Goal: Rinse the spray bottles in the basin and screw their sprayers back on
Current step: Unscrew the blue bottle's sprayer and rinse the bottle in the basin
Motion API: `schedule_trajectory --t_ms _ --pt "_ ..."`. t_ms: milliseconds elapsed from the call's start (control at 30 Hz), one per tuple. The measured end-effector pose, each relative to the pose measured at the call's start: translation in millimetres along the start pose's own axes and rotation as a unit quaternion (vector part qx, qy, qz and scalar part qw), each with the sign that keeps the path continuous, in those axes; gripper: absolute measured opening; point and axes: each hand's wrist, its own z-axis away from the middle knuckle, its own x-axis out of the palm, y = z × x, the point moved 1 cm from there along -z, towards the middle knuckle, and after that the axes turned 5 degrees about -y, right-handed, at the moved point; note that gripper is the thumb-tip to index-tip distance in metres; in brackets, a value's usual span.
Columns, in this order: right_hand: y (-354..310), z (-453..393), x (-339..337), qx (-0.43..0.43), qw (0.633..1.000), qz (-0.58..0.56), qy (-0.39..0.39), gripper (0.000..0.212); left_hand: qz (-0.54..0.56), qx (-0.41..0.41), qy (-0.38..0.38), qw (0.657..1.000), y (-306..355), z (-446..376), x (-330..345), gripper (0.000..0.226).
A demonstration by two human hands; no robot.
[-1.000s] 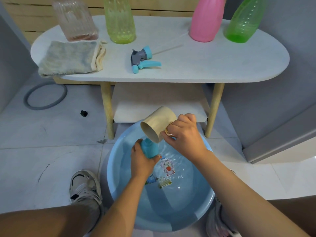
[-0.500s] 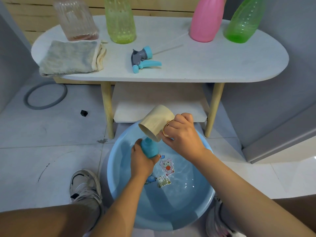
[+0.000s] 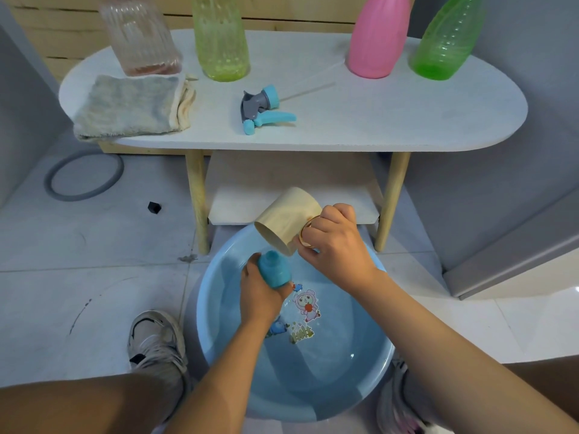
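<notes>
Spanning the upper half of the view, the white oval table (image 3: 407, 120) carries four bottles along its far edge: a clear ribbed bottle (image 3: 139, 36) and a yellow-green bottle (image 3: 221, 39) toward the left end, a pink bottle (image 3: 377, 36) and a green bottle (image 3: 446, 39) toward the right end. Below its near edge, on the tiled floor, the light blue basin (image 3: 219, 355) holds water over cartoon stickers. A folded grey cloth (image 3: 131, 108) lies at the table's left end. Over the basin's far rim, the right hand (image 3: 336, 245) grips the handle of a beige cup (image 3: 286, 220) tipped mouth-down, while the left hand (image 3: 258, 292) wraps around a teal spray bottle (image 3: 274, 267) just beneath the cup's mouth. A grey-and-teal sprayer (image 3: 261, 109) lies near the table's middle.
</notes>
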Motion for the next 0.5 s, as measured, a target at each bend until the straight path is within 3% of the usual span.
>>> schedule_trajectory --t_ms 133,267,367,500 --pt "3 2 0 0.041 0.999 -0.022 0.008 0.034 0.005 0.001 0.002 1.0 0 1 0 0.077" --pt "13 6 0 0.189 0.981 -0.041 -0.014 0.033 0.019 -0.001 0.013 1.0 -1 2 2 0.077" --pt "27 26 10 0.277 0.956 -0.03 -0.088 0.028 0.027 -0.008 0.006 1.0 -5 2 3 0.081" --pt "35 60 28 0.296 0.932 0.031 -0.208 0.026 0.022 -0.012 0.013 1.0 -10 2 1 0.083"
